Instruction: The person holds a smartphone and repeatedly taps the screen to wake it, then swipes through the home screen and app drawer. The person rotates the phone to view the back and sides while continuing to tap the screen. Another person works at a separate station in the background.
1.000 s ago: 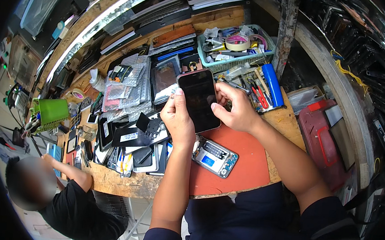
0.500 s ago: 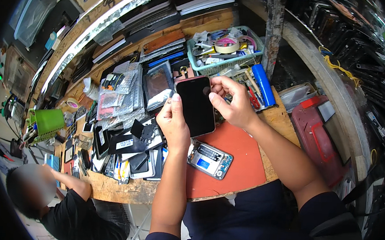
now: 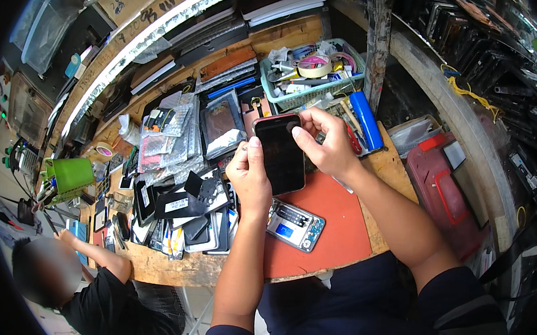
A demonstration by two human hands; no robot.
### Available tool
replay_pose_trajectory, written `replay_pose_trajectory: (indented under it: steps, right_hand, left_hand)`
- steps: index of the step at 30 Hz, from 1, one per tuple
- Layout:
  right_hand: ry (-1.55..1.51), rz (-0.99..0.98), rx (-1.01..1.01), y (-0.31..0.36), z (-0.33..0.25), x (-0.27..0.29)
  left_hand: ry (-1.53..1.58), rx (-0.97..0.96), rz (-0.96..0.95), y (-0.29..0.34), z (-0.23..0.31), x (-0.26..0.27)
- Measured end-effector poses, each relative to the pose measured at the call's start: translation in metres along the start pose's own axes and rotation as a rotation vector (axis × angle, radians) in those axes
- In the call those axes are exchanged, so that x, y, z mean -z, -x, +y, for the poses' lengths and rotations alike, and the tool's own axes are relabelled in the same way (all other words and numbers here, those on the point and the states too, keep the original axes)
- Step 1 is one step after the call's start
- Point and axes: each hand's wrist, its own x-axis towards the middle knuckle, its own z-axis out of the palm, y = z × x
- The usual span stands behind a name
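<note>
1. You hold one dark phone (image 3: 280, 154) at frame centre, above the red mat (image 3: 326, 227).
2. Your left hand (image 3: 250, 177) has its fingers clamped on the phone's left edge; your right hand (image 3: 323, 145) pinches its top right corner.
3. It looks stiff, light, slick, with fragile glass: grip the edges, not the face.
4. One opened phone (image 3: 295, 225) lies on the mat, lower centre. One green basket (image 3: 298, 92) stands on the worktop (image 3: 168, 266) at upper centre.
</note>
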Motion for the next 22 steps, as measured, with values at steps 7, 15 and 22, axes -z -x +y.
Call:
replay_pose_trajectory:
  steps: [7, 15, 22]
  right_hand:
    - [-0.028, 0.064, 0.060, -0.004, 0.002, -0.003]
    - [-0.025, 0.050, 0.047, -0.003, 0.003, -0.001]
    - [0.037, -0.053, -0.021, 0.006, 0.009, -0.011]
  left_hand:
    - [-0.031, 0.011, -0.004, 0.001, 0.000, -0.002]
    - [0.007, 0.034, 0.003, 0.001, -0.003, 0.001]
    - [0.145, 0.141, 0.111, -0.004, 0.005, 0.003]
